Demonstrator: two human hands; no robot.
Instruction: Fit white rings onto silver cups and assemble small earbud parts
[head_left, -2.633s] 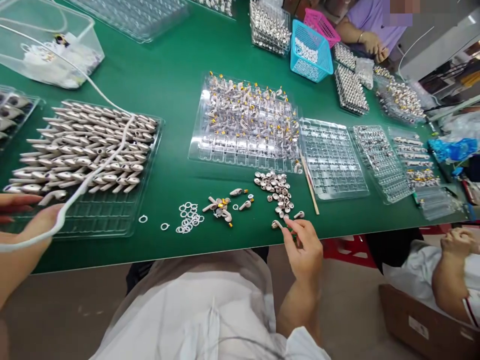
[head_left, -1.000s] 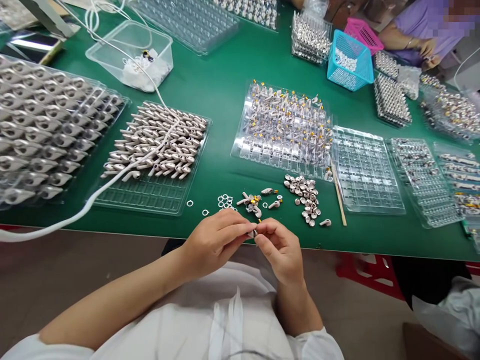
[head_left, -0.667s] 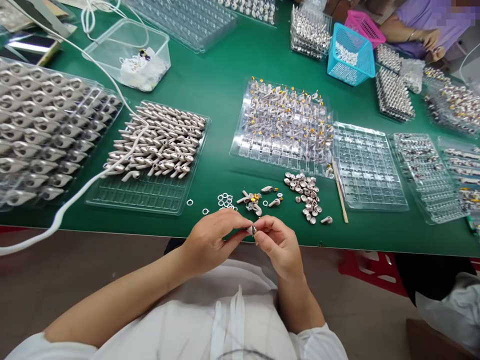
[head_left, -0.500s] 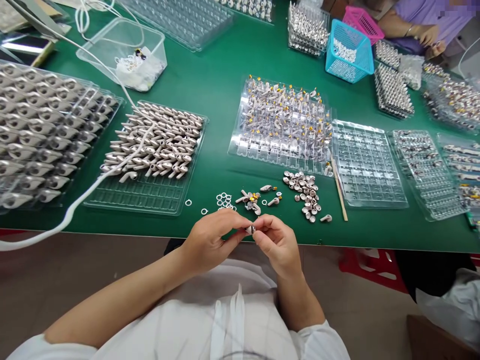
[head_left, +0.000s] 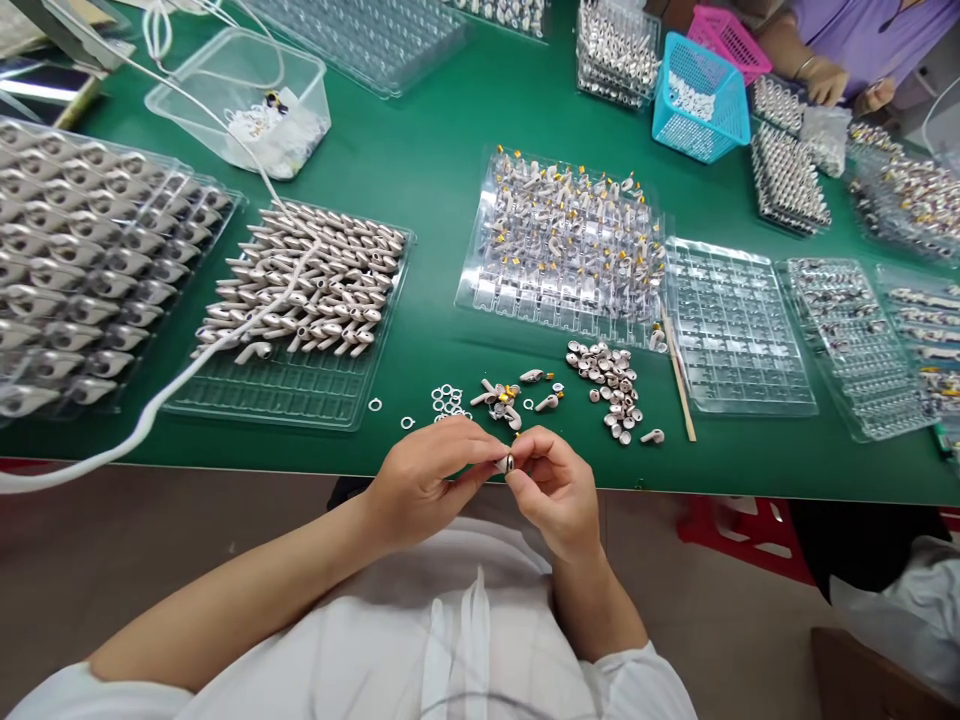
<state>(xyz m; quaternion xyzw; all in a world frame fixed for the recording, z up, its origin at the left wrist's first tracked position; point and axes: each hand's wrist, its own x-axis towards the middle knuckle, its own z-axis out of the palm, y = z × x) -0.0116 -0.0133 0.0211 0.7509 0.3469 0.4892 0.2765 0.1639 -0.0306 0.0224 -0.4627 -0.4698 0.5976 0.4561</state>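
Note:
Between the fingertips of both hands, just over the table's front edge, is a small earbud shell [head_left: 506,464], shiny at its rounded end. My left hand [head_left: 431,470] pinches it from the left; my right hand [head_left: 556,490] grips it from the right, thumb and forefinger closed on it. Fingers cover most of the piece. Just beyond the hands lie a small heap of earbud stems [head_left: 501,402] with yellow tabs, several white rings [head_left: 448,400], and a spread of round earbud caps [head_left: 619,390]. One loose earbud [head_left: 652,437] lies right of these.
A clear tray of beige earbud shells [head_left: 300,290] stands left, crossed by a white cable [head_left: 172,385]. Ahead is a tray of yellow-tabbed parts [head_left: 480,285]. A wooden stick [head_left: 679,385] lies beside a clear tray [head_left: 739,330]. A blue basket [head_left: 697,140] stands near a co-worker's hands [head_left: 825,80].
The earbud shell has turned slightly, showing more of its shiny end. My fingers have shifted a little around it. The co-worker's hand has moved left and down.

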